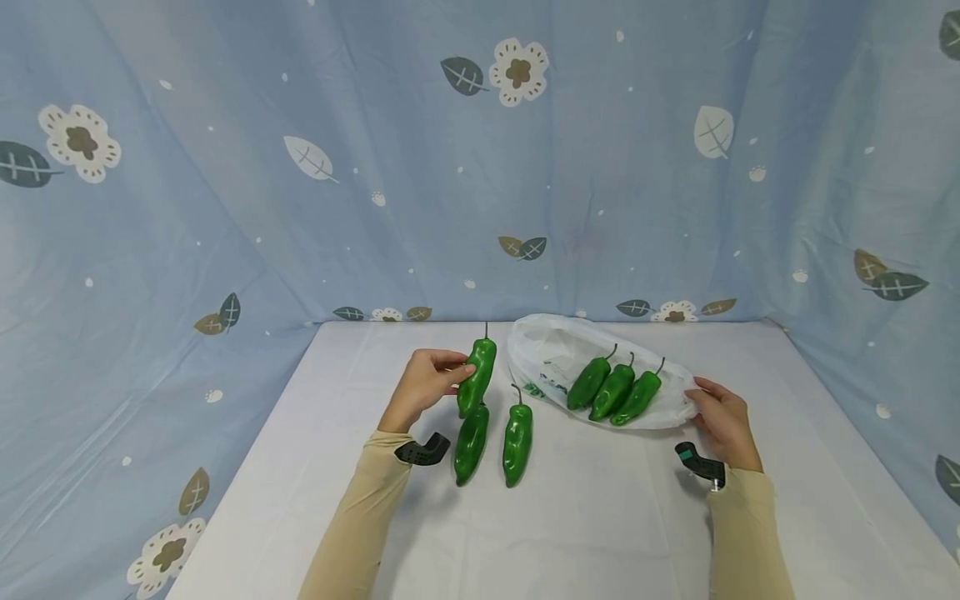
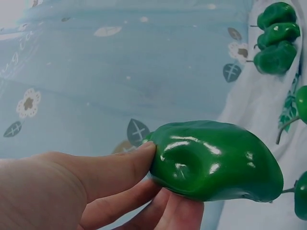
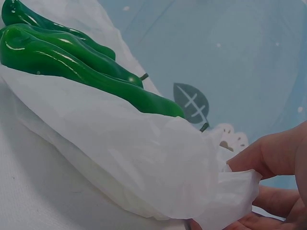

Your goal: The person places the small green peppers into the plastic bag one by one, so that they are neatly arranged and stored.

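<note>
Before me, a white, cloth-covered table (image 1: 585, 533) stretches to pale blue fabric (image 1: 420, 208) hanging far, left and right, printed with cream flowers (image 1: 518, 72) and grey leaves (image 1: 462, 76).

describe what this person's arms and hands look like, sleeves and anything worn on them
Both arms wear plain, long beige sleeves reaching the wrists. The left hand and right hand are ungloved. At each wrist sits a bent black device: the left one has small holes, the right one a small green patch.
</note>
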`<action>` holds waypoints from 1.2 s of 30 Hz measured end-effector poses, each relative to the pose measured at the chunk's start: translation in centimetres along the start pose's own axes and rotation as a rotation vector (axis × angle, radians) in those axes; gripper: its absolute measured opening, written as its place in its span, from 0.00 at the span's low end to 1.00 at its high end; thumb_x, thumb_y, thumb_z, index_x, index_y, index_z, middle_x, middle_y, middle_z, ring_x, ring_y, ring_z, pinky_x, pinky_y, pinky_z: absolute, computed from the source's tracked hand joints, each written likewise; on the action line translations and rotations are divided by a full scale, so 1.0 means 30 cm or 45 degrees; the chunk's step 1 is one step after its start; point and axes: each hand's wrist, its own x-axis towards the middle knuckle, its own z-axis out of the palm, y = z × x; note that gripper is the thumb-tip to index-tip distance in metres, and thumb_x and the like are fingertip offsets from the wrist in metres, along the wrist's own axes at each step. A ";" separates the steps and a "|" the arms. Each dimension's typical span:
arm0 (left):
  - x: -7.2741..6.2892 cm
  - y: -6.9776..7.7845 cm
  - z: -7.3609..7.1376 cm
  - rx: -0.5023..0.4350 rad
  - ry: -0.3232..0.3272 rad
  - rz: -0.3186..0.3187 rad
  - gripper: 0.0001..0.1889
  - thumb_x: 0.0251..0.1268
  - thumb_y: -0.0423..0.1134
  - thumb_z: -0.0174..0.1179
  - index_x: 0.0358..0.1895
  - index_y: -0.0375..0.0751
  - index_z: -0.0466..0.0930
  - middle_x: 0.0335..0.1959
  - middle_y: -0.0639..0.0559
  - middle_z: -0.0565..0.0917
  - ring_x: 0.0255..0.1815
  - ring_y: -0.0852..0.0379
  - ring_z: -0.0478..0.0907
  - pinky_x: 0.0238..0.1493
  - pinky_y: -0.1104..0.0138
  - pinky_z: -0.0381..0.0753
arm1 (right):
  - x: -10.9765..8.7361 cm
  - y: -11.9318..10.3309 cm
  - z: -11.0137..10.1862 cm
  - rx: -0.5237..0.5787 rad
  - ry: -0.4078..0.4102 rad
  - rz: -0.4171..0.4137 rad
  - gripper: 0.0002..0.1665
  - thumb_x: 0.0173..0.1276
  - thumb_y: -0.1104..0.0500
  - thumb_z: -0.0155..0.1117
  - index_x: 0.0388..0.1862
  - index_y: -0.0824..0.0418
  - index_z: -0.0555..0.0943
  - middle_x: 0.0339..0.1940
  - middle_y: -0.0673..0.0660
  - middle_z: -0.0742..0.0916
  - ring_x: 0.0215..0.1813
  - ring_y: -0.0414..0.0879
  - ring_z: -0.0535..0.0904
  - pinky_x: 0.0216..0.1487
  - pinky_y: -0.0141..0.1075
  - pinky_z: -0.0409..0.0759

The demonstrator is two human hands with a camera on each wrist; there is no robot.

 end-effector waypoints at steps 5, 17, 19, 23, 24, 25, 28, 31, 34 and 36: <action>0.014 0.021 0.008 0.007 0.002 0.011 0.17 0.69 0.42 0.69 0.57 0.39 0.87 0.50 0.43 0.89 0.44 0.54 0.87 0.45 0.61 0.90 | -0.002 -0.001 -0.001 0.008 -0.011 -0.006 0.38 0.81 0.51 0.51 0.84 0.64 0.57 0.65 0.55 0.73 0.46 0.35 0.72 0.40 0.23 0.78; 0.040 0.066 0.045 0.008 -0.028 0.032 0.17 0.70 0.41 0.69 0.58 0.37 0.87 0.50 0.41 0.89 0.45 0.53 0.87 0.45 0.62 0.90 | 0.009 0.011 0.000 0.021 -0.019 -0.010 0.38 0.82 0.51 0.50 0.84 0.63 0.57 0.76 0.61 0.68 0.50 0.35 0.72 0.39 0.20 0.77; 0.046 0.072 0.052 0.017 -0.031 0.044 0.17 0.70 0.41 0.69 0.57 0.37 0.87 0.50 0.41 0.89 0.45 0.53 0.87 0.44 0.62 0.90 | 0.009 0.011 0.000 0.014 -0.015 -0.007 0.38 0.82 0.51 0.49 0.84 0.63 0.57 0.77 0.62 0.68 0.51 0.36 0.72 0.39 0.21 0.77; 0.059 0.082 0.064 0.026 -0.039 0.064 0.17 0.70 0.41 0.68 0.57 0.38 0.87 0.50 0.42 0.89 0.45 0.53 0.87 0.44 0.62 0.90 | 0.005 0.007 -0.002 0.004 -0.010 -0.002 0.38 0.82 0.50 0.49 0.84 0.62 0.56 0.74 0.60 0.69 0.51 0.38 0.71 0.40 0.22 0.77; 0.063 0.084 0.066 0.025 -0.040 0.065 0.17 0.70 0.41 0.69 0.57 0.38 0.87 0.50 0.42 0.89 0.45 0.53 0.88 0.44 0.62 0.90 | 0.005 0.006 -0.002 0.002 -0.011 -0.002 0.38 0.82 0.50 0.49 0.84 0.62 0.56 0.73 0.60 0.70 0.50 0.38 0.71 0.40 0.22 0.77; 0.066 0.086 0.069 0.025 -0.040 0.066 0.16 0.70 0.41 0.69 0.57 0.38 0.87 0.49 0.42 0.90 0.45 0.53 0.87 0.44 0.62 0.90 | 0.004 0.005 -0.002 0.004 -0.013 -0.002 0.38 0.82 0.50 0.50 0.84 0.62 0.56 0.72 0.59 0.71 0.50 0.38 0.71 0.40 0.23 0.77; 0.075 0.093 0.078 0.023 -0.044 0.068 0.16 0.70 0.41 0.69 0.56 0.38 0.87 0.49 0.43 0.90 0.44 0.53 0.87 0.44 0.62 0.90 | 0.001 0.004 -0.002 0.006 -0.020 -0.006 0.38 0.82 0.50 0.50 0.84 0.62 0.56 0.70 0.57 0.71 0.50 0.38 0.71 0.41 0.23 0.77; 0.086 0.098 0.087 0.028 -0.050 0.073 0.16 0.70 0.41 0.69 0.56 0.39 0.87 0.49 0.43 0.89 0.45 0.54 0.87 0.44 0.62 0.90 | 0.001 0.005 -0.003 0.009 -0.028 -0.007 0.38 0.82 0.50 0.49 0.84 0.62 0.56 0.73 0.59 0.70 0.51 0.37 0.71 0.40 0.22 0.77; 0.096 0.101 0.097 0.031 -0.061 0.082 0.16 0.70 0.42 0.69 0.57 0.39 0.87 0.49 0.44 0.89 0.45 0.54 0.87 0.44 0.62 0.90 | 0.001 0.005 -0.003 0.017 -0.033 -0.005 0.38 0.82 0.50 0.49 0.85 0.62 0.55 0.75 0.60 0.69 0.52 0.37 0.71 0.40 0.22 0.77; 0.101 0.104 0.103 0.033 -0.070 0.087 0.17 0.70 0.42 0.69 0.57 0.39 0.87 0.49 0.43 0.89 0.45 0.54 0.87 0.44 0.62 0.90 | 0.002 0.005 -0.003 0.021 -0.030 -0.002 0.38 0.82 0.50 0.50 0.85 0.62 0.56 0.74 0.60 0.69 0.51 0.37 0.71 0.40 0.22 0.77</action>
